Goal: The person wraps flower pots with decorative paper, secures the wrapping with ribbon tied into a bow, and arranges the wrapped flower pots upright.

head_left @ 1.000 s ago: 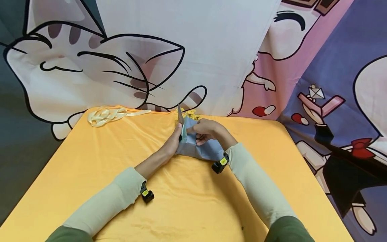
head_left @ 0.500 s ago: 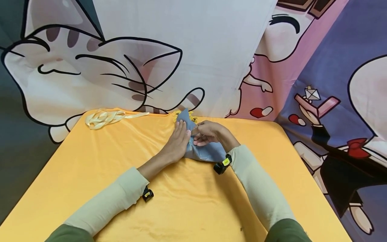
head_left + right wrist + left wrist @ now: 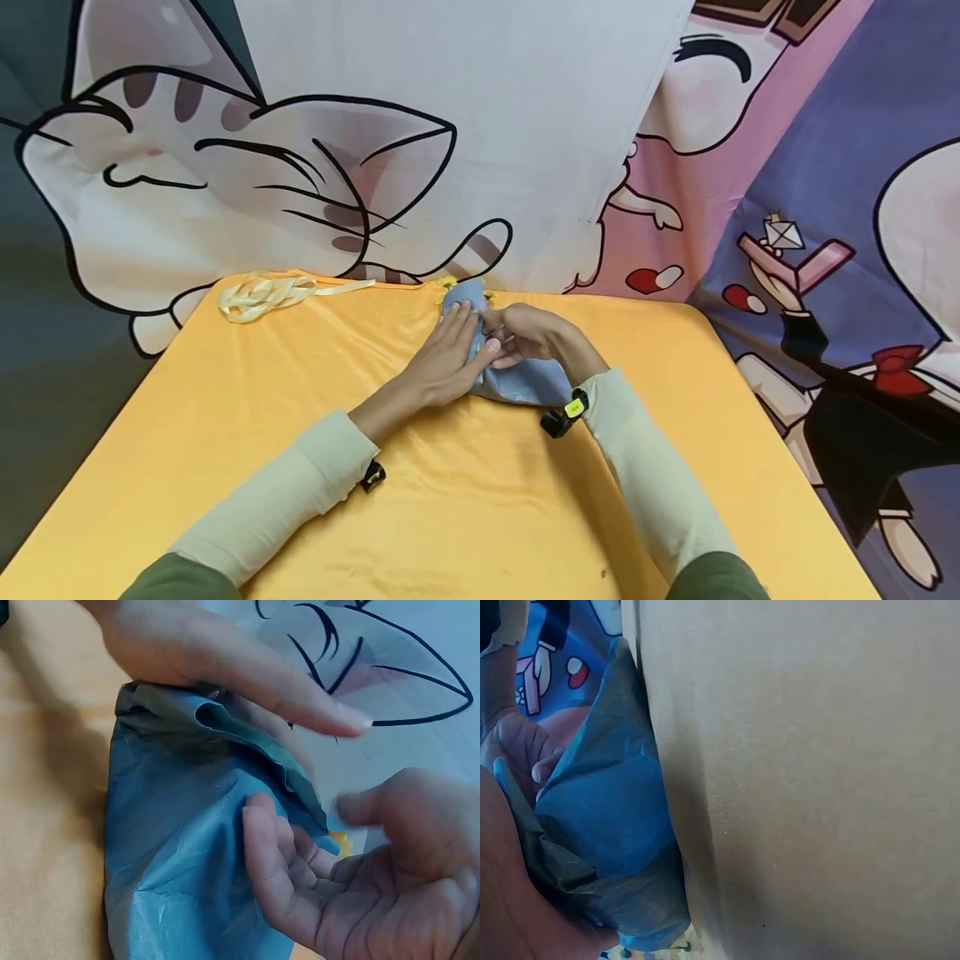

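Blue-grey wrapping paper (image 3: 525, 383) lies in a cone round a bunch of small yellow flowers (image 3: 447, 284) near the table's far edge. My left hand (image 3: 447, 354) rests on the paper's left side, fingers straight and thumb out toward the right hand. My right hand (image 3: 528, 331) is at the paper's right side. In the right wrist view its loosely bent fingers (image 3: 262, 847) lie against the paper (image 3: 180, 825), the blurred thumb apart from them. A rolled edge with a green inner side shows there beneath the left hand (image 3: 202, 649). The flower stems are hidden.
A loose coil of pale yellow ribbon (image 3: 262, 297) lies at the table's far left. A yellow cloth (image 3: 420, 517) covers the table. Behind it hangs a printed cat backdrop (image 3: 405, 183), with another cartoon sheet (image 3: 810, 250) on the right.
The upright pointed flap on the left has come down over the paper to the right. My left hand has turned from holding its edge to lying on top. The right hand has shifted slightly right.
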### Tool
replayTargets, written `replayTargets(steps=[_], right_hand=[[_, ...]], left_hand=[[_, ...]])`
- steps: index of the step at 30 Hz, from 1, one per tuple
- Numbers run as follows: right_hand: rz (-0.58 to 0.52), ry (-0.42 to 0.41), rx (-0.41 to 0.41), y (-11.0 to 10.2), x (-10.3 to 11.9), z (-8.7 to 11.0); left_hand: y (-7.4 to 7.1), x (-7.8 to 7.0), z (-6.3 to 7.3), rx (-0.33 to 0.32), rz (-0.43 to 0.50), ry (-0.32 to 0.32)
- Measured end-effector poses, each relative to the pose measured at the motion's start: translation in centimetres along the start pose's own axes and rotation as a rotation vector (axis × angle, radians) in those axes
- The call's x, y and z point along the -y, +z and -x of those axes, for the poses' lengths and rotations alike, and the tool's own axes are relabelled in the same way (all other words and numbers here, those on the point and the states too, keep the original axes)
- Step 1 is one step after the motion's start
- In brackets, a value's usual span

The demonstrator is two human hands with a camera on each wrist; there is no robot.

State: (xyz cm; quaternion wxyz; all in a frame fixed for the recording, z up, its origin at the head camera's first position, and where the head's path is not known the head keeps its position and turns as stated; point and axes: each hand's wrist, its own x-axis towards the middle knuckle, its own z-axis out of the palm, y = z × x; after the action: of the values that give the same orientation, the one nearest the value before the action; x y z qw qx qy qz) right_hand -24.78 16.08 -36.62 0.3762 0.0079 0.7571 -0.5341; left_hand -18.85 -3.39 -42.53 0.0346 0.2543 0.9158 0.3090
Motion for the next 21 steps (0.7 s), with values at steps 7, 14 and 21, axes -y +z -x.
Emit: replayTargets(steps=[7, 14, 21], right_hand=[[-0.016, -0.058, -0.019, 0.0, -0.9, -0.3], [-0.013, -0.066, -0.061, 0.0, -1.0, -0.5], [-0.008, -0.059, -0.073, 0.2, -1.1, -0.1]], left_hand=[[0.3, 1.5, -0.8, -0.007, 0.293, -0.005], [-1.1, 1.5, -1.0, 0.000, 0.413, -0.077], [-0.3, 1.6, -0.3, 0.025, 0.251, -0.063]])
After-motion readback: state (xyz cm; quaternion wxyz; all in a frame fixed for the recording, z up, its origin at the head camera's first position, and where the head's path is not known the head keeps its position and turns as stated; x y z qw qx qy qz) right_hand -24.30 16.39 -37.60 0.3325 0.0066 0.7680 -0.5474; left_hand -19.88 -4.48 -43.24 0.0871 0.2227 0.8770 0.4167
